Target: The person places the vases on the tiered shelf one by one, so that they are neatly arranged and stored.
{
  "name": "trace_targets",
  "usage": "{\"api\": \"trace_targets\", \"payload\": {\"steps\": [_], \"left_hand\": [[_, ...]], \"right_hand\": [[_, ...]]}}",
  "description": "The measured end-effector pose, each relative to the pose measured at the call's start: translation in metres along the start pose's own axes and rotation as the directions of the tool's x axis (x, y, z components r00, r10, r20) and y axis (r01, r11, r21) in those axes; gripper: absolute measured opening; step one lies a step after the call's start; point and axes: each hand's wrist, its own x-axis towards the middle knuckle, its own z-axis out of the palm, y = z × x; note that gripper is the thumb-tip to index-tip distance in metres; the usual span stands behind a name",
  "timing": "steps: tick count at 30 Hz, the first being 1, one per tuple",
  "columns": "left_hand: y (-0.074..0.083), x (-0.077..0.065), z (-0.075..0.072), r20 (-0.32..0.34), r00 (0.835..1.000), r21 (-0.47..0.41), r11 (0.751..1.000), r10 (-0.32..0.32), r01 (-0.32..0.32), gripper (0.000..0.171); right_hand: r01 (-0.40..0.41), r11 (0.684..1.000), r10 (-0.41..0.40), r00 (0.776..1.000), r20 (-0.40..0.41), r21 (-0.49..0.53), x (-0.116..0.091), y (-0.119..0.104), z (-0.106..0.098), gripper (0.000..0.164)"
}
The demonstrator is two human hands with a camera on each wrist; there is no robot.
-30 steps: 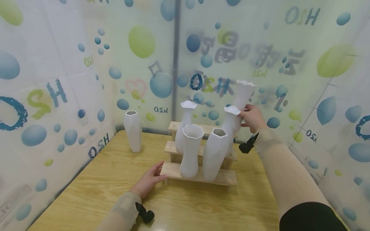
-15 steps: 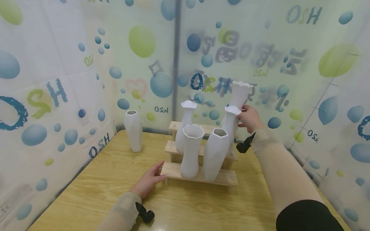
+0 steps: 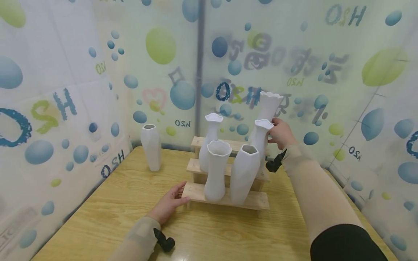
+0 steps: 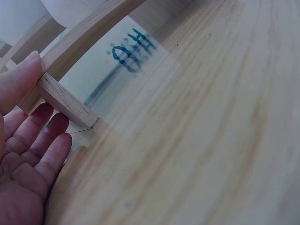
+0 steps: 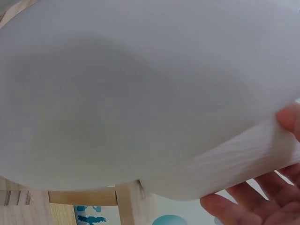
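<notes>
My right hand [image 3: 281, 132] grips a tall white vase with a ruffled rim [image 3: 270, 105] at the stand's back right. The vase's base is hidden behind a white flared-neck vase [image 3: 261, 139]; I cannot tell whether it touches the top step. In the right wrist view, thumb and fingers lie on either side of the held vase [image 5: 225, 171], and another vase's white body [image 5: 122, 103] fills the foreground. My left hand [image 3: 169, 204] holds the left end of the stepped wooden stand [image 3: 194, 192], thumb on the lowest board, fingers [image 4: 54, 150] beneath it beside the leg.
On the lowest step stand a scalloped-rim vase [image 3: 216, 174] and a faceted vase [image 3: 243, 175]. Another flared vase [image 3: 207, 152] is on the middle step's left. A separate faceted vase [image 3: 151, 148] stands on the wooden table [image 3: 212, 235], near the patterned back curtain [image 3: 163, 79].
My right hand has shifted slightly left with the ruffled vase, which now stands closer behind the flared vase. The left hand stays on the stand.
</notes>
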Motion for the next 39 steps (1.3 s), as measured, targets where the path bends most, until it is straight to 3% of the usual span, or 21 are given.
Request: {"api": "trace_targets", "payload": {"steps": [7, 18, 39], "left_hand": [[-0.0002, 0.0003, 0.0000, 0.005, 1.000, 0.000, 1.000, -0.004, 0.004, 0.073], [-0.0008, 0.0010, 0.0000, 0.002, 1.000, 0.013, 1.000, -0.014, 0.014, 0.073], [-0.0020, 0.0017, -0.0003, 0.011, 1.000, -0.008, 1.000, 0.004, -0.004, 0.075]], "right_hand": [[0.012, 1.000, -0.012, 1.000, -0.004, -0.002, 0.0023, 0.0014, 0.0024, 0.053], [0.026, 0.999, -0.025, 0.999, 0.022, -0.020, 0.0030, 0.0040, 0.0029, 0.068], [0.019, 1.000, -0.020, 0.998, 0.052, 0.024, 0.0062, 0.0088, 0.0032, 0.073]]}}
